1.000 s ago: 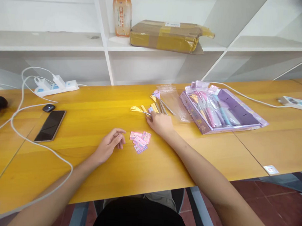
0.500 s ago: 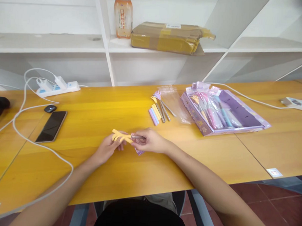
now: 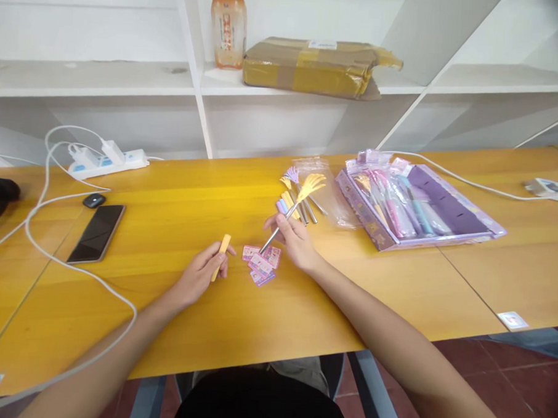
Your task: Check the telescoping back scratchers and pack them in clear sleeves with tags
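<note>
A: And the hands have parted! Half a second ago they met over the cards (image 3: 261,265); now those lie uncovered between the two sets of fingers.

B: Look at the left hand (image 3: 205,270): fingers curled, thumb on top, closed on a plain yellow tube (image 3: 221,257) that tilts up out of the grip.

A: Right hand (image 3: 298,239) now! Its fingers pinch a shiny metal rod (image 3: 273,236) partway along, palm low, forearm slanting back across the worktop (image 3: 167,229).

B: And the yellow hand-shaped head (image 3: 311,186) has swung round! It was beside the left fingers; now it's beyond the right ones, prongs spread, at the rod's far end, while the bare end reaches back over the cards.

A: Just past the right fingers, loose yellow and purple tubes (image 3: 286,203) lie beside more rods, with a clear bag (image 3: 335,199) behind.

B: Farther right of those fingers, the purple tray (image 3: 464,211) holds wrapped pieces, pink and blue among them!
</note>
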`<act>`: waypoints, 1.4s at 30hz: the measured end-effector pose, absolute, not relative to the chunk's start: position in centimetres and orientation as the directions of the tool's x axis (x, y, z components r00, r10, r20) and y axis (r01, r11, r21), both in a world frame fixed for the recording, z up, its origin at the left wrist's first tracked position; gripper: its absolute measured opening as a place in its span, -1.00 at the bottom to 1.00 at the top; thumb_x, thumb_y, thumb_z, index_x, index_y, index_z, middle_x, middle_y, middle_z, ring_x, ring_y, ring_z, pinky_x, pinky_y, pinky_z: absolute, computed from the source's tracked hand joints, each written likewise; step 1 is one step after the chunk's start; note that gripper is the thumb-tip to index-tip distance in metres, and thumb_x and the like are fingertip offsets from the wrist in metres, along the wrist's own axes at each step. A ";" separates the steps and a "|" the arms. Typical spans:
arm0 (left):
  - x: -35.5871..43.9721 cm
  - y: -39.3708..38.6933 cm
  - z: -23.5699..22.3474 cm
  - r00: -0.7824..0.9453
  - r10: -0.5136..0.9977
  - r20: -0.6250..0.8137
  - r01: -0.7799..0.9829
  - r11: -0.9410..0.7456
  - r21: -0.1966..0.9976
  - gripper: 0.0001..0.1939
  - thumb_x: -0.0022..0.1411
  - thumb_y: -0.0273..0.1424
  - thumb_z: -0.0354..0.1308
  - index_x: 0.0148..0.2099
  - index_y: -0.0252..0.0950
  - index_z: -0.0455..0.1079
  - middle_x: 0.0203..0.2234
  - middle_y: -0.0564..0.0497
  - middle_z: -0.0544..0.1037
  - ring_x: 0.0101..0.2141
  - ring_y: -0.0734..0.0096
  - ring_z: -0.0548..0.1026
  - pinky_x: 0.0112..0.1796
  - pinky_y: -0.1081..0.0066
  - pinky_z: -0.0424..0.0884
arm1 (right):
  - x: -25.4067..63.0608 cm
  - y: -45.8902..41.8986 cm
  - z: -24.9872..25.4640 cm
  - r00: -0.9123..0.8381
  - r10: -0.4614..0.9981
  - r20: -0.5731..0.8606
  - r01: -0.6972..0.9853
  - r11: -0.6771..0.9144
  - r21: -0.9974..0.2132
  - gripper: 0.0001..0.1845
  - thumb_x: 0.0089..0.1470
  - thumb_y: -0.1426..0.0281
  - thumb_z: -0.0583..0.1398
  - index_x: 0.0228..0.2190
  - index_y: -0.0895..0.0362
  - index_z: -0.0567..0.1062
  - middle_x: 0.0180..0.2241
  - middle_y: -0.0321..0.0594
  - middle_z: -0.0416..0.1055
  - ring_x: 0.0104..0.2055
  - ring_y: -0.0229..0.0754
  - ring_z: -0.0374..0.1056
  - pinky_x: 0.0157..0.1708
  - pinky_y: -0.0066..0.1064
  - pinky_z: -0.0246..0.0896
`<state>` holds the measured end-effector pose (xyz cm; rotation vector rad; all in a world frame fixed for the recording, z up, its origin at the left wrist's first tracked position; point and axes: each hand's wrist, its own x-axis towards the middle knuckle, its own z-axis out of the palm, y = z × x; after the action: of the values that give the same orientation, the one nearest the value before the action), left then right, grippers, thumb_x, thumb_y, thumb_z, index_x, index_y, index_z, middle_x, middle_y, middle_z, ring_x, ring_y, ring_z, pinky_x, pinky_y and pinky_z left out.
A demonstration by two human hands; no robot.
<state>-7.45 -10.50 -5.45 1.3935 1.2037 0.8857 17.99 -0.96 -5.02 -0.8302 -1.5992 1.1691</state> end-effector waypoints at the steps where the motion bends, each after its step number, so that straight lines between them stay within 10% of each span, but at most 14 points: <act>1: -7.4 -10.5 -5.3 0.230 0.968 -0.097 0.234 0.042 0.971 -0.64 0.57 -0.10 -0.05 0.09 -0.23 0.41 -0.43 0.10 0.38 -0.40 0.36 0.39 -0.29 0.34 0.29 | 18.0 -0.9 -4.9 -0.290 0.921 0.260 -0.052 0.256 -0.965 -0.37 0.35 -0.20 0.13 -0.34 0.09 0.57 -0.57 -0.39 0.13 -0.52 -0.26 0.09 -0.43 -0.36 0.17; 9: -7.3 -10.3 -4.8 0.285 0.957 -0.052 0.376 -0.061 0.924 -0.69 0.54 -0.18 0.02 0.00 -0.23 0.50 -0.40 0.07 0.38 -0.35 0.34 0.40 -0.25 0.34 0.32 | 18.2 -0.6 -4.6 -0.304 0.940 0.156 -0.243 0.082 -0.966 -0.43 0.22 -0.19 0.27 -0.37 0.08 0.48 -0.56 -0.34 0.39 -0.62 -0.32 0.11 -0.60 -0.41 -0.08; 42: -7.5 -10.2 -5.4 0.408 0.902 -0.142 0.420 -0.047 0.906 -0.60 0.55 -0.09 0.03 -0.15 -0.25 0.55 -0.33 0.00 0.64 -0.36 0.35 0.56 -0.24 0.38 0.42 | 18.7 -1.3 -4.4 -0.565 0.786 0.250 -0.233 0.139 -0.963 -0.47 0.35 -0.12 0.18 -0.27 0.12 0.47 -0.42 -0.26 0.47 -0.52 -0.24 0.29 -0.45 -0.36 0.23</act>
<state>-7.48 -10.25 -5.36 1.6524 1.1790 0.5966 18.74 -1.26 -4.36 -0.5505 -1.5907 1.5566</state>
